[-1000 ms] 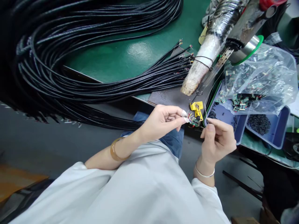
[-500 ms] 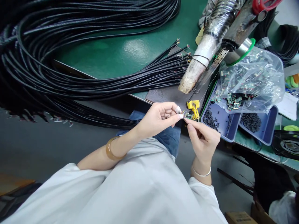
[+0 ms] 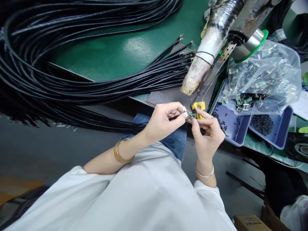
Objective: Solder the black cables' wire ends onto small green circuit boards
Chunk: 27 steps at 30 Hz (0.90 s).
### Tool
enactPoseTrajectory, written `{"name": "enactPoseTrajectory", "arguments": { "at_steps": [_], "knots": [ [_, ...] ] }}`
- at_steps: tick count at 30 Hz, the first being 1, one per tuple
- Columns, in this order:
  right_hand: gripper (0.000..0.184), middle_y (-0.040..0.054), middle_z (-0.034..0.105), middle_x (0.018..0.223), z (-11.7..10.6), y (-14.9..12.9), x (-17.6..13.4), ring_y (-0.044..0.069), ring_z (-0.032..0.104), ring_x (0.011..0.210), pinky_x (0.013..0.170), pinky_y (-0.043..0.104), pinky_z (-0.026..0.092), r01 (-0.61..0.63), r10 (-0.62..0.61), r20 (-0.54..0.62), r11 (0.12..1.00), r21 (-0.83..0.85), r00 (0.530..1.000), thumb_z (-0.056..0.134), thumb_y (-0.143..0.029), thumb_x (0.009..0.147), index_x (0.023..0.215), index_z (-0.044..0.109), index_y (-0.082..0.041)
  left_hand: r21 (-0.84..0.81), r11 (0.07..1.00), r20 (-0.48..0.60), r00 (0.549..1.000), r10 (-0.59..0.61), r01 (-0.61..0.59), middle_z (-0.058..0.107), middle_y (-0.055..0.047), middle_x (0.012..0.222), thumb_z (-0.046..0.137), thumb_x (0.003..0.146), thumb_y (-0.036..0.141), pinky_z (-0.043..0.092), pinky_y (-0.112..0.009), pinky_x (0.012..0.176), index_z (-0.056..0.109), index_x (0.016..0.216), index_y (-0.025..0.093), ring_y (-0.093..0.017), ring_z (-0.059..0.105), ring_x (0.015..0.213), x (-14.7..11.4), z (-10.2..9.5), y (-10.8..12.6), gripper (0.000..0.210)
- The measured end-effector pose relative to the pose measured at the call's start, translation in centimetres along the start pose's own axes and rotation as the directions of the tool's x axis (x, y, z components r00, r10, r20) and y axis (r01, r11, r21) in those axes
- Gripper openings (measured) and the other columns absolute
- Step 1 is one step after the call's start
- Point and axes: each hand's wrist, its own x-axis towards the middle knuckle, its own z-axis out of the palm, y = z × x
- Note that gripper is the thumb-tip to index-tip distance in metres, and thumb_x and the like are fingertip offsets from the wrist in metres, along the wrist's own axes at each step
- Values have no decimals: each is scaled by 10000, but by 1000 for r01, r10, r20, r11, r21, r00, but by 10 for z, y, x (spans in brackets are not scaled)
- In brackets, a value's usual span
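Note:
My left hand (image 3: pixel 166 118) is closed in a pinch on the end of a black cable, whose thin coloured wires (image 3: pixel 185 111) poke out past the fingertips. Right beside them is a small green circuit board (image 3: pixel 192 115), between my two hands and in front of a yellow clip-like holder (image 3: pixel 198 106). My right hand (image 3: pixel 208 131) has its index finger and thumb at the board's upper and lower edges, gripping it; the other fingers are curled. Whether the wires touch the board is too small to tell.
Bundled black cables (image 3: pixel 108 85) cover the left of the green table (image 3: pixel 137 48). Above the holder hang a soldering iron (image 3: pixel 221 57) and a wrapped duct (image 3: pixel 192 80). To the right are a solder reel (image 3: pixel 252 45), blue trays (image 3: pixel 240 138) of small black parts and a plastic bag (image 3: pixel 276 70) of circuit boards.
My right hand has shifted slightly left, and its index finger has come up from below the board to its upper side. My left hand keeps its pinch. The view has shifted slightly.

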Motion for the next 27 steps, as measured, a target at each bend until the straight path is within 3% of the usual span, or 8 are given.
{"name": "enactPoseTrajectory", "arguments": {
  "at_steps": [7,15,27],
  "knots": [
    [129,65,761,1166,7,4,7,215,766,1004,837,365,668,152,-157,-58,985,-85,986,683,-125,860,929,638,-225,3,1000,-83,996,28,-27,539,24,586,633,839,237,370,-180,508,614,733,145,-66,451,520,10,6,0,141],
    [116,62,774,1128,8,3,17,229,765,1015,753,349,671,126,-129,-63,991,-46,990,690,-120,855,900,650,-219,-40,999,-117,993,1,-6,528,30,572,656,796,224,349,-170,484,631,717,138,-53,420,502,19,7,4,120],
    [159,61,775,1139,7,-5,22,233,766,1023,779,338,670,157,-161,-79,986,-58,984,706,-80,829,894,653,-215,-69,998,-136,991,3,-12,507,35,553,653,783,206,338,-156,472,620,688,129,-46,409,498,21,7,14,126]
  ]
}}
